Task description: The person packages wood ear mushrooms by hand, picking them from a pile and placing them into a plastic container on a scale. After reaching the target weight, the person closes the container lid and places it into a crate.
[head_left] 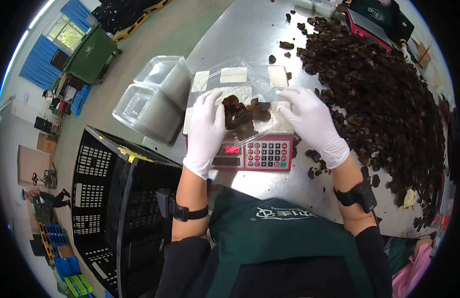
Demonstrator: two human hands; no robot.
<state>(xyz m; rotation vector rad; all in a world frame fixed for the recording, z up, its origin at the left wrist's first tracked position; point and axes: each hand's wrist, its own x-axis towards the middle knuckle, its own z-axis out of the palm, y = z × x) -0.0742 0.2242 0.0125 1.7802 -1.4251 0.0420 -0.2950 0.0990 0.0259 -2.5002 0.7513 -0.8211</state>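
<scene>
A clear plastic container [267, 130] rests on the red and white weighing scale [267, 154], its transparent lid raised on the far side. Dark wood ear mushrooms [238, 116] lie inside it. My left hand [206, 130], in a white glove, grips the container's left side, thumb beside the mushrooms. On the opposite side my gloved right hand [314, 121] has its thumb and fingertips on the container's right edge. The scale's red display is lit, but its figures are too blurred to read.
Stacked clear containers [158, 99] stand left of the scale. A large heap of wood ears [379, 99] covers the metal table's right side, with loose pieces near my right wrist. Black crates [135, 198] stand at lower left. Another person's gloved hand [406, 53] is at upper right.
</scene>
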